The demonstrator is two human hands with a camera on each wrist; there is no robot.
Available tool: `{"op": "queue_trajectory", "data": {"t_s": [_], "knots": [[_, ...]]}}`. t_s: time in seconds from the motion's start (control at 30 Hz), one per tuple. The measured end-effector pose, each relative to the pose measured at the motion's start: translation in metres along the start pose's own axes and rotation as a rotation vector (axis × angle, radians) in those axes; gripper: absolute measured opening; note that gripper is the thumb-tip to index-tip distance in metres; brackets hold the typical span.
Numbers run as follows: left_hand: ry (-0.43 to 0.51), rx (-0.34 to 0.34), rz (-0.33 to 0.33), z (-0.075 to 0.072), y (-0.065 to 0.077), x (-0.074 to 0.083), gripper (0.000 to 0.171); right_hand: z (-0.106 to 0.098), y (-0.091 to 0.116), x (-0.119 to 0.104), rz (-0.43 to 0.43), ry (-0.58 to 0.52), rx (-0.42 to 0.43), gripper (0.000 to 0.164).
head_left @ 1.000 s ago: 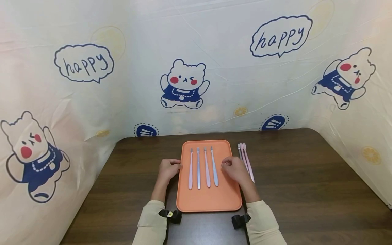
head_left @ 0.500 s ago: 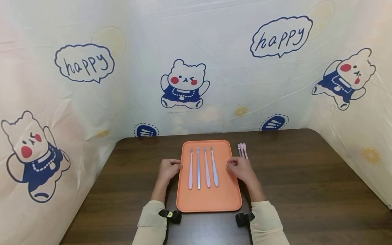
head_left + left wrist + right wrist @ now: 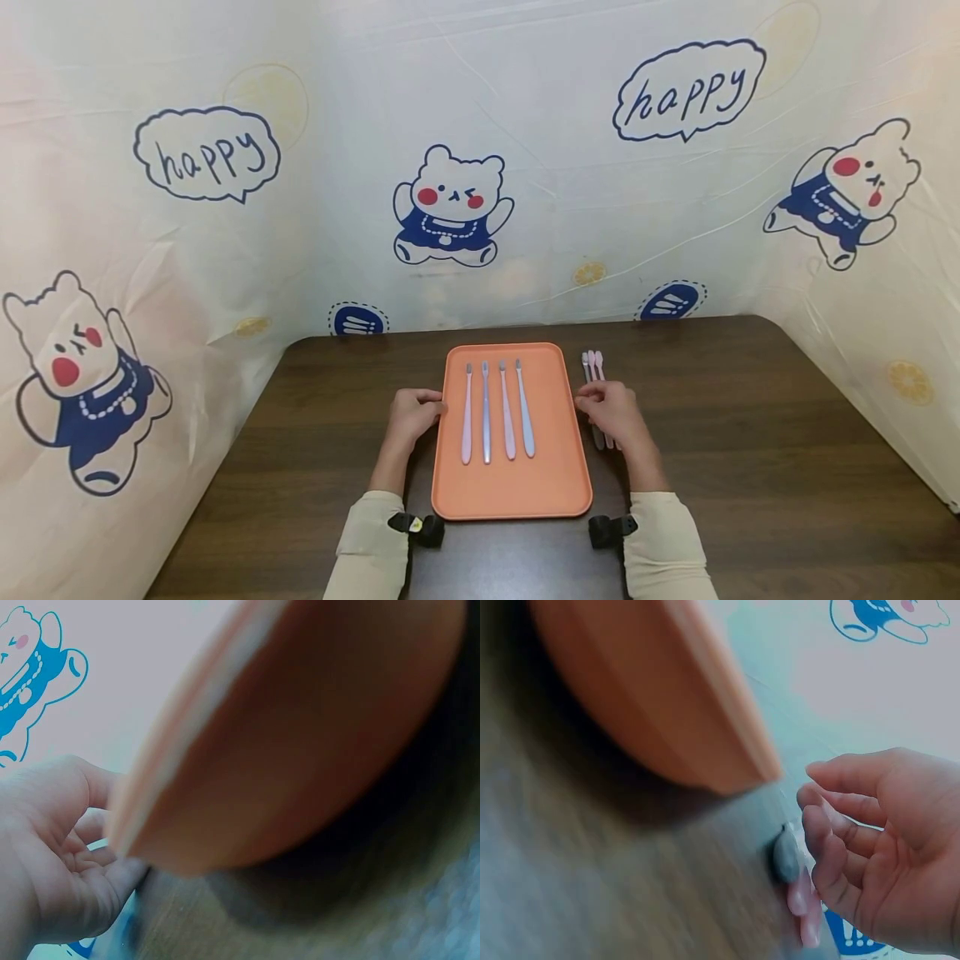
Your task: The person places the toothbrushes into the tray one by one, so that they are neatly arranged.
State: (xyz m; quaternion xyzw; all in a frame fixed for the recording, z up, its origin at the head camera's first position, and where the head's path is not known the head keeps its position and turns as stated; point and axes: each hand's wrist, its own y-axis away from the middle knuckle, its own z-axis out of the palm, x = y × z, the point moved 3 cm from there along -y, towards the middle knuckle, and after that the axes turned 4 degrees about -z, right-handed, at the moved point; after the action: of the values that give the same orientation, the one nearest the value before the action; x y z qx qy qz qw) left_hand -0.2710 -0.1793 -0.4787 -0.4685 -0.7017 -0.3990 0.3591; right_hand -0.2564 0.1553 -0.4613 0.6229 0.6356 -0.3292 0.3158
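Observation:
An orange tray (image 3: 512,493) lies on the table, bearing several pink and blue toothbrushes (image 3: 507,433) side by side, heads pointing away from me. My left hand (image 3: 412,417) pinches the tray's left rim; in the left wrist view the thumb and fingers of that hand (image 3: 56,859) meet at its edge. Just off the right rim hovers my right hand (image 3: 617,415), fingers loosely bent and holding nothing. Beneath it lie more toothbrushes (image 3: 592,360), their middles covered by the hand. Their grey handle (image 3: 787,856) and pink handles (image 3: 799,894) appear in the right wrist view.
The dark wooden table (image 3: 750,433) extends to both sides of the tray. A printed cloth (image 3: 555,208) with bears and lettering hangs around the back and sides.
My right hand has moved right, from above the tray's right part to over the toothbrushes beside it. The left hand and the tray have stayed still.

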Motion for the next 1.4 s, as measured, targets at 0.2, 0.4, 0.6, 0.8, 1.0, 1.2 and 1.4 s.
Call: {"op": "queue_trajectory", "data": {"t_s": [0.2,0.4,0.6,0.8,1.0,1.2,1.4], "knots": [[-0.005,-0.003,0.001,0.001,0.0,-0.001,0.024,-0.014,0.0,0.007,-0.001,0.003,0.039,0.026],[0.001,0.0,0.005,0.0,0.0,0.0,0.024,-0.026,0.0,0.018,0.021,0.029,0.081,0.027],[-0.009,0.009,0.001,0.0,0.001,0.001,0.024,-0.032,0.002,0.025,0.057,0.028,0.076,0.028],[-0.003,-0.004,-0.001,0.0,0.001,-0.001,0.025,-0.036,0.005,0.03,0.117,0.028,0.033,0.032],[-0.013,-0.002,-0.008,0.001,0.0,-0.003,0.025,-0.036,0.006,0.035,0.156,0.046,0.01,0.036],[-0.007,-0.005,-0.004,0.001,0.0,-0.003,0.026,-0.036,0.006,0.037,0.169,0.052,0.008,0.037],[0.001,-0.006,0.004,0.001,-0.001,-0.003,0.026,-0.036,0.005,0.037,0.176,0.057,0.014,0.036]]}}
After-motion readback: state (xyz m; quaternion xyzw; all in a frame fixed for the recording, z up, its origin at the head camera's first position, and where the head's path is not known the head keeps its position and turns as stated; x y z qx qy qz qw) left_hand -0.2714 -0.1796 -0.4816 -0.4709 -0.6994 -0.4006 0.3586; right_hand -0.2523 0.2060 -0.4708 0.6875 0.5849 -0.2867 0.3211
